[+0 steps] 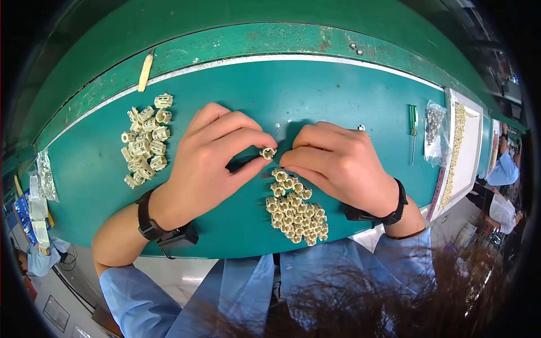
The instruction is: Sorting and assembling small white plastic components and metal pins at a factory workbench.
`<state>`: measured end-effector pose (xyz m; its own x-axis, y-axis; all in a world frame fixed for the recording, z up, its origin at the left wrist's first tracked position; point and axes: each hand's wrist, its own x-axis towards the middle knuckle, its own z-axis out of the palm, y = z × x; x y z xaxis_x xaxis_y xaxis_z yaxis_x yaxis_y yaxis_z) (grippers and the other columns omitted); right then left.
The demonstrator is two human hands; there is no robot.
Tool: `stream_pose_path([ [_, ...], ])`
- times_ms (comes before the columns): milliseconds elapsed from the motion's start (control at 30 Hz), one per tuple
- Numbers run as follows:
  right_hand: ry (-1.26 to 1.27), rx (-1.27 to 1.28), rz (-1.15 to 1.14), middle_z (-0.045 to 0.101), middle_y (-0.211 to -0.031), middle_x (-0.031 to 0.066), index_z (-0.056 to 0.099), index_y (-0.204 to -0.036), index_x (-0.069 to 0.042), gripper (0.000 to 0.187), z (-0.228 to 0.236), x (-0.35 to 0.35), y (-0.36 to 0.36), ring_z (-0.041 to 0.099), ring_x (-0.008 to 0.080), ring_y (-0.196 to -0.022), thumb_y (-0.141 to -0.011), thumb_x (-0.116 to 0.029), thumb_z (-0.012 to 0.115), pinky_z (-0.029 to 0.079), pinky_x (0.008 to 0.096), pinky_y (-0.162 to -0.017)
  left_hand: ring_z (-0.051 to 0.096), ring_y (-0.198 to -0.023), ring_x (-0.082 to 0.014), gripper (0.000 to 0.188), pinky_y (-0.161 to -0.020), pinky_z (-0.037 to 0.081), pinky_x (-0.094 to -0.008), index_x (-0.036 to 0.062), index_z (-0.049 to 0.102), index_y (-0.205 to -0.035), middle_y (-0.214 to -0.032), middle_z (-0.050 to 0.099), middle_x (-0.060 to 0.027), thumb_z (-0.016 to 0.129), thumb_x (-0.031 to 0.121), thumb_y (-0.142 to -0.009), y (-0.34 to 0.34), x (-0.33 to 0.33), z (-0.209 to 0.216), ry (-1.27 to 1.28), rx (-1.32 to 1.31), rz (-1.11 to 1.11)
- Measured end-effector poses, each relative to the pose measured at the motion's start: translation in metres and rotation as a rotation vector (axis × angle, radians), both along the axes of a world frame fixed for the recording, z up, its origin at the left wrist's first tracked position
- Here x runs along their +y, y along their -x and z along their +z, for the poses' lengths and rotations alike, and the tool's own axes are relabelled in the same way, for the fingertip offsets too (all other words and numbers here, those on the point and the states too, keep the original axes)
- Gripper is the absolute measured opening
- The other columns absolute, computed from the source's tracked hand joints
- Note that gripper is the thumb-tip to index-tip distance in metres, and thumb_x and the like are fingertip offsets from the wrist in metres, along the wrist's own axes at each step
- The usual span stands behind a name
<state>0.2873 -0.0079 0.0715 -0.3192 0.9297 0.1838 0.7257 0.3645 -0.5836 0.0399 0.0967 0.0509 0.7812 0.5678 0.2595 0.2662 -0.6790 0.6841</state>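
Light blue sleeves point(141, 298) are pushed up both forearms; each wrist wears a black band point(145, 217) with a small black box attached.

On the workbench point(349, 112) in front of me, my left hand point(211, 160) and right hand point(338, 163) meet over a small plastic part point(268, 152). Just before them, nearer my body, lies a pile of small parts point(296, 214). A pile of larger bobbins point(145, 141) sits left of my left hand. Far right lie a screwdriver point(413, 127), then a plastic bag point(434, 132), then a tray point(468, 152).
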Motion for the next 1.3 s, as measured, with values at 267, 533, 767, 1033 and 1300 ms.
stream_pose_path([
  [267, 0.061, -0.153, 0.006, 0.074, -0.096, 0.0016, 0.085, -0.101, -0.012, 0.014, 0.028, -0.034, -0.014, 0.075, 0.0250, -0.086, -0.088, -0.013, 0.091, 0.060, 0.0391, -0.069, 0.066, -0.102, -0.0282, 0.031, -0.089, 0.056, -0.0394, 0.0125, 0.085, -0.106, -0.107, 0.080, -0.0022, 0.096, 0.003, -0.079, 0.000, -0.015, 0.014, 0.005, -0.012, -0.020],
  [533, -0.006, -0.145, -0.153, 0.078, -0.110, 0.0026, 0.088, -0.114, -0.013, 0.026, 0.033, -0.140, -0.026, 0.077, 0.0257, -0.094, -0.089, -0.012, 0.091, 0.065, 0.0383, -0.078, 0.066, -0.102, -0.0280, 0.027, -0.091, 0.055, -0.0403, 0.0119, 0.085, -0.107, -0.104, 0.079, -0.0016, 0.093, 0.005, -0.083, 0.006, -0.041, 0.027, 0.007, -0.015, -0.021],
  [767, -0.067, -0.227, -0.244, 0.079, -0.120, 0.0033, 0.088, -0.127, -0.014, 0.039, 0.042, -0.197, -0.021, 0.076, 0.0245, -0.100, -0.089, -0.014, 0.093, 0.065, 0.0386, -0.081, 0.066, -0.104, -0.0274, 0.025, -0.093, 0.055, -0.0399, 0.0110, 0.084, -0.107, -0.105, 0.079, -0.0022, 0.092, 0.006, -0.085, 0.007, -0.068, 0.038, -0.016, -0.020, -0.033],
  [1033, -0.151, -0.287, -0.128, 0.079, -0.123, 0.0019, 0.088, -0.126, -0.014, 0.041, 0.045, -0.273, -0.031, 0.075, 0.0216, -0.102, -0.086, -0.018, 0.096, 0.065, 0.0358, -0.081, 0.067, -0.106, -0.0272, 0.024, -0.095, 0.056, -0.0394, 0.0086, 0.084, -0.108, -0.107, 0.079, -0.0039, 0.091, 0.004, -0.086, 0.014, -0.088, 0.047, -0.014, -0.019, -0.039],
  [1300, -0.362, -0.290, -0.115, 0.080, -0.113, 0.0007, 0.090, -0.109, -0.013, 0.029, 0.007, -0.316, -0.022, 0.076, 0.0206, -0.094, -0.081, -0.015, 0.098, 0.063, 0.0353, -0.076, 0.066, -0.101, -0.0269, 0.022, -0.090, 0.055, -0.0398, 0.0101, 0.084, -0.107, -0.102, 0.077, -0.0025, 0.090, 0.005, -0.087, 0.025, -0.085, 0.035, -0.013, -0.064, -0.041],
])
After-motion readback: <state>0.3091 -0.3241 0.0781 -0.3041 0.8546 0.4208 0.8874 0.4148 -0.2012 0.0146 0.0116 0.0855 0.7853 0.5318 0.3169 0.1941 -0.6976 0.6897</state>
